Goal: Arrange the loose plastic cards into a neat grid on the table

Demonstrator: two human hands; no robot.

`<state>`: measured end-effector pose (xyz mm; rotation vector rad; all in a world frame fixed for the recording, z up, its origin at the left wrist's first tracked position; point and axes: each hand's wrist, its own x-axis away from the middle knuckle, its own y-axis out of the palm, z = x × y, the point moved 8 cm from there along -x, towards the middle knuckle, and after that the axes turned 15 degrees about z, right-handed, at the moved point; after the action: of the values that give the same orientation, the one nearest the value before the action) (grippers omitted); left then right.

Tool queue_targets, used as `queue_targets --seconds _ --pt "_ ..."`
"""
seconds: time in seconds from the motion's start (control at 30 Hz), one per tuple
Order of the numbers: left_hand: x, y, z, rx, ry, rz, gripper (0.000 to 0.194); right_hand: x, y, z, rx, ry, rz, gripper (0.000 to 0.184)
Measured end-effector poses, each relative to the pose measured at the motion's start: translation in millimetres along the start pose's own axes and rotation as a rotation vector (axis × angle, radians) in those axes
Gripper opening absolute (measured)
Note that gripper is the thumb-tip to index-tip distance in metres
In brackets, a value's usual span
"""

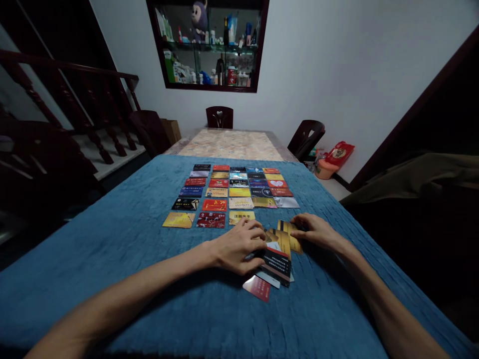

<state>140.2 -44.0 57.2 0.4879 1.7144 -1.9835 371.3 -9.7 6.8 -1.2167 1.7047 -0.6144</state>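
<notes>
On the blue cloth in front of me lies a loose, overlapping pile of plastic cards. A black card with white print (279, 265) is near its top, and a red-pink card (258, 288) sticks out at the bottom. My left hand (241, 248) is curled over the pile's left side, its thumb against the black card's edge. My right hand (318, 231) pinches a gold card (294, 243) at the pile's upper right, thumb and finger on its edge. Other gold cards (281, 240) fan out between the hands. Beyond them, several cards lie in rows, including a yellow card (241, 216) beside my left fingers.
The blue cloth (112, 239) covers the near part of the table, with a patterned tabletop (232, 142) past it. Dark chairs (219, 117) stand around the far end. A red bag (340, 153) and an orange bucket (326, 169) are on the floor at right.
</notes>
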Motion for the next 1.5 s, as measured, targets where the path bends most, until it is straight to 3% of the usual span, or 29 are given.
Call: queue_targets --seconds 0.1,0.33,0.47,0.7,0.8,0.97,1.17,1.5 --pt "-0.3 0.1 0.3 -0.008 0.001 -0.003 0.022 0.4 6.7 5.8 -0.026 0.07 -0.044 0.029" --pt "-0.2 -2.1 2.1 -0.003 0.011 0.015 0.019 -3.5 0.4 17.2 -0.149 0.167 0.108 0.024" --pt "0.0 -2.1 1.6 -0.005 0.011 0.025 0.018 -4.8 -12.0 20.2 -0.142 0.26 0.194 0.024" --pt "-1.4 -4.0 -1.0 -0.045 0.008 0.06 0.016 -2.9 -46.2 7.1 -0.24 0.294 0.444 0.029" --pt "-1.6 -6.1 -2.0 -0.062 0.013 0.101 0.018 -2.0 -48.6 -0.6 -0.293 0.276 0.474 0.031" --pt "-2.6 -10.3 -2.2 -0.111 0.017 0.179 0.023 -0.6 -35.8 -18.7 -0.418 0.236 0.405 0.034" --pt "-2.3 -14.6 0.4 -0.229 0.081 0.306 0.026 2.7 -14.5 -52.2 -0.545 0.191 0.226 0.033" --pt "3.0 -10.6 5.9 -0.341 0.216 0.341 0.024 11.9 10.3 -98.7 -0.592 0.105 -0.008 0.029"
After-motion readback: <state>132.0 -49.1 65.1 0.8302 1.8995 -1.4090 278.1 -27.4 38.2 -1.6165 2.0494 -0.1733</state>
